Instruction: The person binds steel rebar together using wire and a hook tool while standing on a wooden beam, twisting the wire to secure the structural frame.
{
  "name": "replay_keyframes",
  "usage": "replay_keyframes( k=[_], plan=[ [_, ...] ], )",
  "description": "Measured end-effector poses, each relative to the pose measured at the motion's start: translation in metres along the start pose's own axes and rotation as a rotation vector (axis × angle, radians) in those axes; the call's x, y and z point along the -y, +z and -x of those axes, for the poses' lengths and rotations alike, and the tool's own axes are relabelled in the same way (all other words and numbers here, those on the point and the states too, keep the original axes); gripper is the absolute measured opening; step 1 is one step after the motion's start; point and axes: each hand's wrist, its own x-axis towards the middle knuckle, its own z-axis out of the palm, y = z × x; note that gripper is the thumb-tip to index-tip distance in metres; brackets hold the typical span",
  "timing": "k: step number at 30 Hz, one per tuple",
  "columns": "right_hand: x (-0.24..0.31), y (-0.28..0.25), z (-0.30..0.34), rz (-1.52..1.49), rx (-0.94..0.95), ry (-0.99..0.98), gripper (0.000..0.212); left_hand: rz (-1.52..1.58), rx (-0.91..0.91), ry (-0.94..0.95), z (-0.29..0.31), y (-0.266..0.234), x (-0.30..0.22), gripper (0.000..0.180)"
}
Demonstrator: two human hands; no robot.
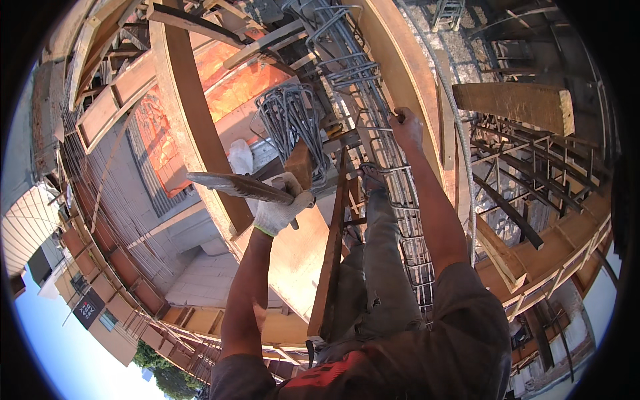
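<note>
My left hand [283,207], in a white knit glove, is closed around a long grey flat piece [233,185] with a tapered end pointing left; its exact kind is unclear. A short dark end pokes out below the glove. Just beyond that hand stands a brown wood block [300,164], beside a heap of bent steel stirrups [288,120]. My right hand [407,129] reaches forward over the rebar cage [383,137], near the plywood form side [407,60]. Its fingers are curled, and whatever they grip is too small to tell.
A long timber board [190,113] runs along the left, past an orange sheet [233,80]. One narrow plank [331,257] lies by my legs. At right, a thick beam [513,105] juts over a lower level with rebar frames [533,167]. My foot [372,177] is at the cage.
</note>
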Motion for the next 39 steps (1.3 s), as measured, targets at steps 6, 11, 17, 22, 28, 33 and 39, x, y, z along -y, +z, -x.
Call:
replay_keyframes(
  k=[6,11,17,22,28,33,39],
  plan=[
    [0.061,-0.087,0.037,-0.127,-0.012,-0.291,0.026,-0.222,-0.041,0.35,-0.002,-0.009,0.028,0.025],
    [0.138,-0.244,0.047,0.334,-0.519,-0.62,0.026,-0.198,-0.055,0.111,0.003,-0.004,0.009,0.024],
    [0.186,-0.335,0.028,0.594,-0.458,-0.665,0.04,-0.162,-0.1,-0.022,0.008,0.001,-0.01,0.027],
    [0.158,-0.353,-0.012,0.959,-0.324,-0.398,0.046,-0.083,-0.064,0.011,0.002,0.003,-0.008,0.024],
    [0.161,-0.34,-0.013,0.85,-0.34,-0.314,0.037,-0.209,-0.106,0.079,0.002,-0.002,-0.008,0.023],
    [0.16,-0.339,-0.011,0.847,-0.361,-0.312,0.04,-0.262,-0.154,0.06,0.002,0.001,0.0,0.026],
    [0.163,-0.338,-0.011,0.843,-0.376,-0.316,0.042,-0.278,-0.137,0.038,0.001,0.0,-0.006,0.026]
  ],
)
